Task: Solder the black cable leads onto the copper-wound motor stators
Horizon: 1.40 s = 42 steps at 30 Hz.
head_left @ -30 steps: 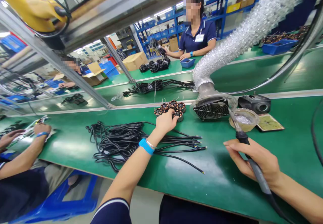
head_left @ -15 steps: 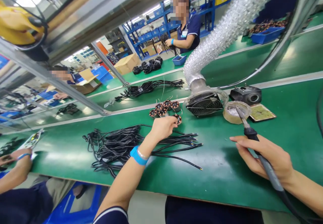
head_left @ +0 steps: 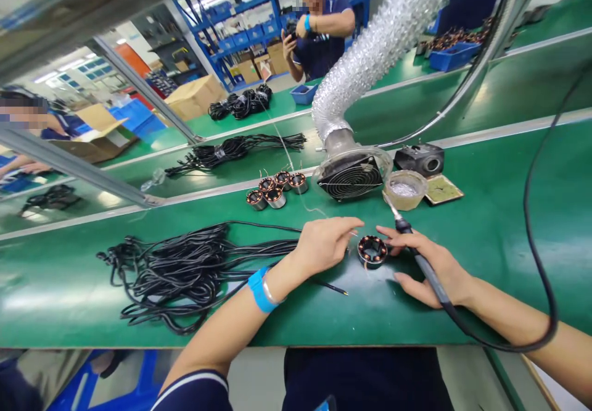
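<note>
My right hand (head_left: 437, 269) grips a soldering iron (head_left: 423, 264), its tip pointing up and left at the rim of the pot of shiny metal (head_left: 406, 189). Between my two hands a motor stator (head_left: 372, 252) with copper windings lies on the bench, close by the right fingertips. My left hand (head_left: 326, 244) is closed, pinching a thin silvery solder wire (head_left: 355, 233) whose end pokes out towards the stator. Under and beyond the left wrist lie black cables (head_left: 185, 275) with stripped ends. Several more stators (head_left: 275, 198) are grouped behind the left hand.
A round fume fan (head_left: 354, 179) on a silver duct (head_left: 370, 59) stands behind the stator. Right of it are a black holder (head_left: 420, 159) and a yellowish sponge (head_left: 443, 190). The iron's cord (head_left: 531, 226) loops at right. A co-worker (head_left: 319, 28) stands across the bench.
The stator my left hand held now lies nearer me on the bench, released. My left hand has moved right and pinches solder wire. The soldering iron has come out of the pot, leftward.
</note>
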Motion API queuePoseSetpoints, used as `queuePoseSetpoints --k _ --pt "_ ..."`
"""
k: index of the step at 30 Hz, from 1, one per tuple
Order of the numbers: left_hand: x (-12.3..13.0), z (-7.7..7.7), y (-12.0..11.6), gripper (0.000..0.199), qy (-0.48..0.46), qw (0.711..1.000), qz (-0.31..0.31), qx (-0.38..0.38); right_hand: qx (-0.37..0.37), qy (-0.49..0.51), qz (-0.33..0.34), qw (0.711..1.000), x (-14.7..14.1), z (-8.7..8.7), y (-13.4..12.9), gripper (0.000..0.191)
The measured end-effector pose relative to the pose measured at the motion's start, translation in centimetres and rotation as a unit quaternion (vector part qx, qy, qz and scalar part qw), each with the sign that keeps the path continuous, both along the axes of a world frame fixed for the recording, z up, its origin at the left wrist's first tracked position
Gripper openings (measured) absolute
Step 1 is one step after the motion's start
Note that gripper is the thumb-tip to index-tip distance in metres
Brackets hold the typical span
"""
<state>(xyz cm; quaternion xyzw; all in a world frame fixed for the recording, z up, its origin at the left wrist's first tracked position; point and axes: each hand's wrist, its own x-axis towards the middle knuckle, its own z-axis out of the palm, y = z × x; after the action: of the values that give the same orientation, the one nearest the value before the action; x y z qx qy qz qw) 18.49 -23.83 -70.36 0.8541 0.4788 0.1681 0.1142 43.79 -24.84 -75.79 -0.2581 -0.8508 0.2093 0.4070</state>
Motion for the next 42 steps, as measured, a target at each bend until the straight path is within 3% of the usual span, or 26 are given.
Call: queuePoseSetpoints --k 2,6,10,14,17,20,24,26,28,30,32,36,39,42 --pt "-0.7 0.0 -0.9 0.032 -0.073 0.991 0.059 -0.091 0.005 -0.003 -0.004 1.0 -0.2 -0.2 0.1 0.044" --pt "-1.3 -0.2 -1.4 0.033 -0.149 0.965 0.092 -0.197 0.042 -0.023 -0.044 0.998 -1.8 -0.9 -0.3 0.053" --pt "-1.0 -0.8 -1.0 0.031 -0.181 0.952 0.078 -0.234 0.037 -0.003 -0.09 0.995 -3.6 -1.2 -1.0 0.06" --pt "-1.0 -0.8 -2.0 0.025 -0.166 0.943 0.06 -0.281 0.027 0.001 -0.025 0.999 -3.0 -0.3 -1.1 0.056" --pt "-1.3 -0.3 -3.1 0.023 -0.16 0.934 0.014 -0.32 0.021 -0.003 -0.046 0.999 -2.2 0.1 -1.0 0.062" --pt "-1.5 0.1 -3.4 0.026 -0.161 0.943 0.023 -0.29 0.029 -0.007 -0.082 0.996 -2.6 -0.2 -1.2 0.07" --pt "-1.2 0.4 -2.6 0.024 -0.186 0.965 0.12 -0.137 0.024 -0.02 -0.058 0.998 -4.0 -0.8 -1.4 0.048" --pt "-0.9 0.6 -1.9 0.023 -0.164 0.979 0.087 -0.086 0.02 -0.017 -0.045 0.999 -4.0 -0.8 -1.4 0.045" --pt "-0.7 0.9 -1.4 0.022 -0.124 0.988 0.05 -0.081 0.02 -0.008 -0.038 0.999 -3.7 -0.7 -1.3 0.047" --pt "-0.8 1.0 -1.1 0.022 -0.1 0.984 0.051 -0.137 0.023 -0.001 -0.033 0.999 -3.2 -0.6 -1.3 0.049" --pt "-1.0 1.0 -0.8 0.022 -0.118 0.961 0.075 -0.239 0.026 0.003 -0.03 0.999 -2.9 -0.6 -1.3 0.049" --pt "-1.0 0.4 -0.1 0.019 -0.239 0.868 0.083 -0.427 0.025 0.002 -0.03 0.999 -2.9 -0.5 -1.2 0.049" --pt "-0.2 -0.2 0.2 0.02 -0.346 0.795 0.081 -0.491 0.023 -0.006 -0.039 0.999 -3.0 -0.4 -1.1 0.049" --pt "0.5 -0.5 -0.1 0.029 -0.413 0.731 0.119 -0.53 0.028 -0.012 -0.04 0.999 -3.1 -0.3 -1.1 0.048"
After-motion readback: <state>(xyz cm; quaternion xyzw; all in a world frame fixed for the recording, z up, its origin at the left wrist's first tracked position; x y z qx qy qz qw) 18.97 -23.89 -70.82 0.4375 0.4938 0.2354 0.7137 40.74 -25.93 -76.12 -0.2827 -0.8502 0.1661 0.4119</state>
